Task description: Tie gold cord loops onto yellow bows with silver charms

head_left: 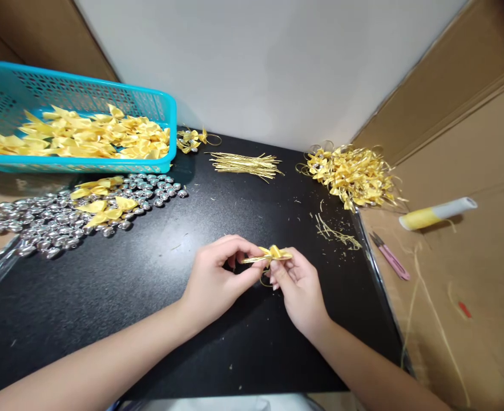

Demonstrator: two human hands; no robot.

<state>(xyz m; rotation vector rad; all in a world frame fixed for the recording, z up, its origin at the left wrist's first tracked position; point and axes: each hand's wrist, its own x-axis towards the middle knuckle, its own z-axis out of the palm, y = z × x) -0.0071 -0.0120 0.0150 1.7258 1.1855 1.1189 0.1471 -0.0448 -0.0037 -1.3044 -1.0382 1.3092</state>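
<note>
Head view: the left hand (215, 279) and right hand (297, 288) each hold a narrow fingertip grip on one small yellow satin ribbon bow (273, 254), held just above the black counter (149, 285). Behind lie a turquoise plastic basket (168, 123) of yellow bows, a heap of silver beads (46, 220), and a bundle of gold wire ties (246, 164).

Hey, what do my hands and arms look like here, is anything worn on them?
The left hand and right hand are ungloved, with no rings, watch or bracelet showing. The left forearm and right forearm are bare; no sleeves in view.
</note>
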